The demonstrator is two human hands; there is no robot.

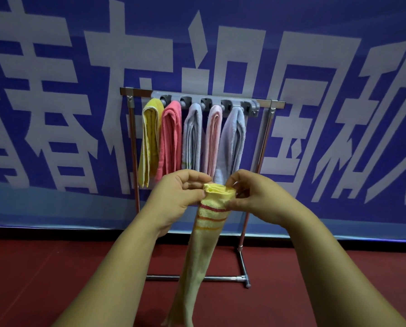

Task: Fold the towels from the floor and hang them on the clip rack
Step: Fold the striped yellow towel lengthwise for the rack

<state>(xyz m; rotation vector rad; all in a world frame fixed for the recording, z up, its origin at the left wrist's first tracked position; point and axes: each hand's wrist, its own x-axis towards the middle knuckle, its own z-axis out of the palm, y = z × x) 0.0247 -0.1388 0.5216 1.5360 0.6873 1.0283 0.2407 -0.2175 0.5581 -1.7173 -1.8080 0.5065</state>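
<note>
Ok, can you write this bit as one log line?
left hand + right hand: pinch striped yellow towel top | clip rack: five hung towels

1. Left forearm [117,267] comes in from bottom left and right forearm [327,267] from bottom right. Both are bare and angle up and inward to meet mid-frame.
2. Hands are level with each other and close together but not touching.
3. Left hand [177,197]: back and thumb side face the camera. The fingers are curled over and the thumb presses on the near side, pinching the left top edge of the yellow towel [209,223].
4. Right hand [256,197]: back faces the camera. The fingers are curled inward and pinch the right top edge of the same towel.
5. Both wrists bend slightly inward.
6. Elbows are out of frame.
</note>
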